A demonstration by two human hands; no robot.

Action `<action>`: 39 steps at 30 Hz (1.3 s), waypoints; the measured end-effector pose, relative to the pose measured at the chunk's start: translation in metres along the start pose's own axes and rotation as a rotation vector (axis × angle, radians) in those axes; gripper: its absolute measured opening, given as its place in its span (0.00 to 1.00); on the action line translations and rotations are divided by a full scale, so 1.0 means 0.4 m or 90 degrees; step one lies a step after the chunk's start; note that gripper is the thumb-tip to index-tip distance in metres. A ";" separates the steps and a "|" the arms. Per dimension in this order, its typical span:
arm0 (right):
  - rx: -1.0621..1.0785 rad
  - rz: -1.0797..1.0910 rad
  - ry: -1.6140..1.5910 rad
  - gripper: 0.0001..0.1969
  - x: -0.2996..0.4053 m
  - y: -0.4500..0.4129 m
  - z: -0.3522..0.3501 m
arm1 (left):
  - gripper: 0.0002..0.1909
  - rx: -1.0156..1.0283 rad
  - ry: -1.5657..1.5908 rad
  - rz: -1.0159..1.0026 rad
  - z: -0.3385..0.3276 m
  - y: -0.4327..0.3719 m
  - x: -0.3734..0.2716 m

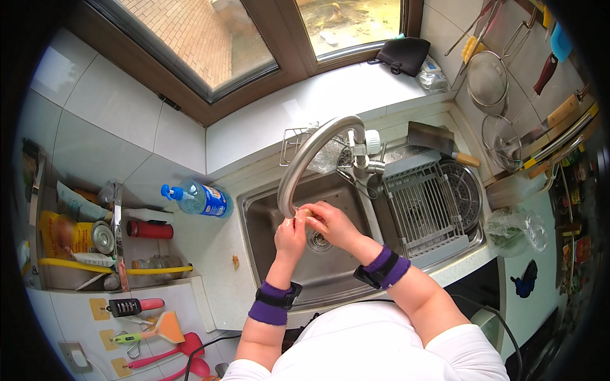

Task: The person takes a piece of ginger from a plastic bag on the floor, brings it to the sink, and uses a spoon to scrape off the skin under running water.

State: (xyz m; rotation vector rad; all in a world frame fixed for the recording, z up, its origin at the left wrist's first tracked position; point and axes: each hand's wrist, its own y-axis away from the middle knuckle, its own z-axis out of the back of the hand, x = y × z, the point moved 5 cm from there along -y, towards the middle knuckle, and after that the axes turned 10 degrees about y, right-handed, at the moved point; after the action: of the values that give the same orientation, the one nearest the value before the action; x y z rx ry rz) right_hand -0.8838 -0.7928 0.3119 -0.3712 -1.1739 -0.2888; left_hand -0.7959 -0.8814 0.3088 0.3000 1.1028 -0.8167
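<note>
Both hands are together under the spout of a curved steel faucet (321, 147), above a stainless steel sink basin (267, 247). My left hand (289, 238) pinches a small pale-brown item (305, 213), too small to identify, close to the spout's mouth. My right hand (333, 226) has its fingertips on the same item from the other side. Purple bands with black straps circle both wrists. The sink drain (318, 240) shows just below the hands. On the counter left of the basin lies a small brownish scrap (235, 262).
A blue pump bottle (209, 200) stands left of the sink. Right of the basin is a grey draining rack (424, 209), with a cleaver (429, 138) behind it and a round perforated steel plate (460, 195) beside it. A plastic bag with greens (512, 233) sits farther right.
</note>
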 end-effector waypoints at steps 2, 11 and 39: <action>-0.014 0.045 0.002 0.10 0.000 -0.002 -0.004 | 0.19 -0.005 0.060 0.009 -0.002 0.001 -0.002; -0.056 0.058 -0.080 0.12 -0.001 0.002 -0.003 | 0.20 0.126 0.431 0.183 -0.034 -0.001 0.006; -0.024 -0.023 -0.272 0.12 -0.022 0.008 -0.007 | 0.17 0.018 0.346 0.102 -0.042 -0.010 -0.047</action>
State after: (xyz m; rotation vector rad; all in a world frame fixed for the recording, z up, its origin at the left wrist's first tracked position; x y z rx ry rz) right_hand -0.8836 -0.7910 0.3023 -0.4594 -1.5969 -0.2706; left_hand -0.8139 -0.8663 0.3184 0.6525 1.5494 -0.6202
